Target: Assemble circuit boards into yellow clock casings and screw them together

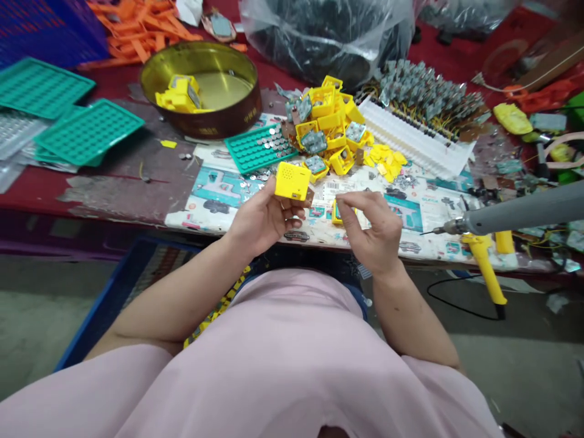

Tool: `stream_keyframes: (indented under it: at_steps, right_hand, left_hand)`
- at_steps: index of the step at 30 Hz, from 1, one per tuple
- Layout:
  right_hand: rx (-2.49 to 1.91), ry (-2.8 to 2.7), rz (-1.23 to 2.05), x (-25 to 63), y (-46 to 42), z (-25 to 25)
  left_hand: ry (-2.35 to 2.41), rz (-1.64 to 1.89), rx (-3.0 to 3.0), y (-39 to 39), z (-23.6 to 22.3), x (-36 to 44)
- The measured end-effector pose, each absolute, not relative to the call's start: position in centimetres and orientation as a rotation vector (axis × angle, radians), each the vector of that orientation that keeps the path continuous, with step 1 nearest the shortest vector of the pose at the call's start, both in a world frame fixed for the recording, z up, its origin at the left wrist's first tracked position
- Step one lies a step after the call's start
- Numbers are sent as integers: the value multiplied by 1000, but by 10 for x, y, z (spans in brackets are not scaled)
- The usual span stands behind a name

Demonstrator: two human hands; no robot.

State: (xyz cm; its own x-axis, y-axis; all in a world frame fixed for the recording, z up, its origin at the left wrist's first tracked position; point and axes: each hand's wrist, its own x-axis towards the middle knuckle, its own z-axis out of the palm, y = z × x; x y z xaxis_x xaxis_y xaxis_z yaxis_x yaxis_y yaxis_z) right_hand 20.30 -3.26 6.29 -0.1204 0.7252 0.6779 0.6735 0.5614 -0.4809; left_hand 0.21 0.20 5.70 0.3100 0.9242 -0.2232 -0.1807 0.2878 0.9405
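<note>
My left hand is closed around a small yellow plastic box with a grille of holes on its top face, held just above the table's near edge. My right hand hovers beside it with thumb and forefinger pinched together on something too small to make out. Under the right hand's fingers a yellow piece lies on the printed paper sheet. Behind both hands is a heap of open yellow casings with small circuit boards in them.
A green tray holds small round metal discs. A round gold tin contains yellow parts. More green trays lie at left. A grey electric screwdriver hangs at right. White rack of components, a plastic bag, and a blue crate below.
</note>
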Motion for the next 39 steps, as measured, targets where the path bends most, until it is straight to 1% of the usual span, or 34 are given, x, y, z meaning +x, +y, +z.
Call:
stream_keyframes:
  at_steps: [4, 6, 8, 11, 12, 14, 18, 25, 33, 36, 39]
  right_hand:
    - [-1192, -1838, 149, 203, -29, 57]
    - [-1219, -1808, 296, 202, -27, 51]
    - [-1187, -1757, 591, 199, -26, 45]
    - [-1008, -1626, 1132, 189, -26, 38]
    - [-951, -1564, 1264, 185, -26, 37]
    - [-894, -1425, 1419, 178, -27, 37]
    - [-908, -1224, 1467, 172, -30, 40]
    - [-985, -1103, 1477, 170, -33, 40]
    - [-1007, -1008, 1606, 169, -35, 38]
    - [-1001, -1023, 1641, 171, -36, 38]
    - [-982, -1031, 1608, 173, -37, 40]
  left_hand:
    - [893, 823, 796, 1, 70, 0]
    - [884, 800, 817, 0, 75, -5]
    - [876, 776, 862, -1, 79, -10]
    - [863, 750, 929, -3, 84, -14]
    - [863, 751, 936, -3, 85, -15]
    - [860, 773, 931, -3, 84, -16]
    - [828, 828, 847, -4, 76, -16]
    - [874, 820, 838, -8, 66, -10]
    - [623, 848, 364, -9, 70, -4]
    - [579, 858, 286, -8, 69, -5]
    - [583, 868, 252, -7, 66, -5]
